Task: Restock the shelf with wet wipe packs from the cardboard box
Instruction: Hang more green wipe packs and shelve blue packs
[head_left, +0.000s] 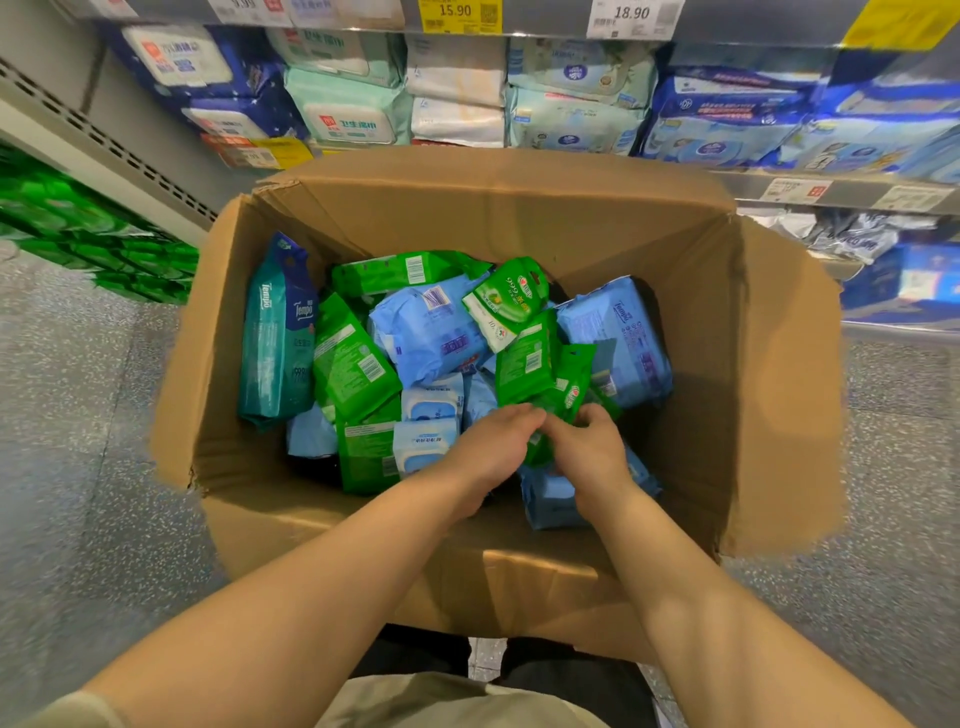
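An open cardboard box (753, 374) stands on the floor in front of me, holding several green, blue and teal wet wipe packs. Both my hands reach into it near the front. My left hand (493, 447) and my right hand (589, 449) together grip a small green pack (569, 387) between them, fingers curled round its lower part. A tall teal pack (275, 343) leans on the box's left wall. Blue packs (426, 332) lie in the middle. The shelf (841, 189) behind the box carries rows of wipe packs.
Price tags (460, 13) hang on the upper shelf rail. Green packs (104, 244) are stacked on a low display at the left. A lower shelf at the right holds dark blue packs (909, 286). Speckled grey floor lies on both sides of the box.
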